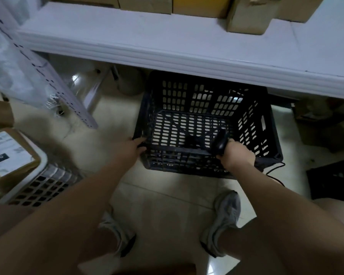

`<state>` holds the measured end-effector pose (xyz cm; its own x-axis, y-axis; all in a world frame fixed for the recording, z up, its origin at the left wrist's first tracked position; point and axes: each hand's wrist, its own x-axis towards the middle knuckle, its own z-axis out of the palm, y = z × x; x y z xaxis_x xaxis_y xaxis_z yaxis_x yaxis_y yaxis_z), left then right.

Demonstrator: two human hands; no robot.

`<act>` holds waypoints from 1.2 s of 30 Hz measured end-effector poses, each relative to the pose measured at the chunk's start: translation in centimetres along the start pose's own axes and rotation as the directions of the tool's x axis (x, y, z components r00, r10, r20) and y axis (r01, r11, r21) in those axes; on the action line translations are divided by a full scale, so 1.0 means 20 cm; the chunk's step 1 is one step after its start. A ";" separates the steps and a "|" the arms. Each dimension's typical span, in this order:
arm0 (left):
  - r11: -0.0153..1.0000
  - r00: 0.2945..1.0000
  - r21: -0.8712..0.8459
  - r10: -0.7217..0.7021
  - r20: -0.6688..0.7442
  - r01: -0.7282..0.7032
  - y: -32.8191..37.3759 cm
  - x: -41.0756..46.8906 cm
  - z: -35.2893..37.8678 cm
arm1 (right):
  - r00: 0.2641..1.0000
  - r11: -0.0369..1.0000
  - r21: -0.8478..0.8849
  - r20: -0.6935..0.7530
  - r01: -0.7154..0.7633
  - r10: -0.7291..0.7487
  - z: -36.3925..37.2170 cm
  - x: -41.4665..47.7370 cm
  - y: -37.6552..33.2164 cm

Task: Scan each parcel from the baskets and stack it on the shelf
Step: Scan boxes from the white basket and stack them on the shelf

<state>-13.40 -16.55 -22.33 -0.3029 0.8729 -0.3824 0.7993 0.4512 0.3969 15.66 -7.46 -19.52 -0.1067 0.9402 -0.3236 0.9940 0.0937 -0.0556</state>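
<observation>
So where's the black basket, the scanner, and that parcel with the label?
black basket [252, 124]: head view, on its right side wall.
scanner [220, 142]: head view, on its rounded black head, above the right hand.
labelled parcel [26, 165]: head view, on the brown cardboard beside the white label, in the white basket at left.

left hand gripping black basket rim, right hand holding scanner
</observation>
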 end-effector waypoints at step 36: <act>0.991 0.994 -0.105 0.073 -0.087 -0.082 0.34 0.23 0.03 | 0.944 0.812 0.487 -0.103 0.322 -0.313 -0.04 0.16 -0.30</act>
<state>-9.18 -9.53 -21.88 -0.2877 0.9162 -0.2789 0.7624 0.3953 0.5124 9.46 -4.85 -19.52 -0.4095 0.8921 -0.1910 0.7619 0.2192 -0.6094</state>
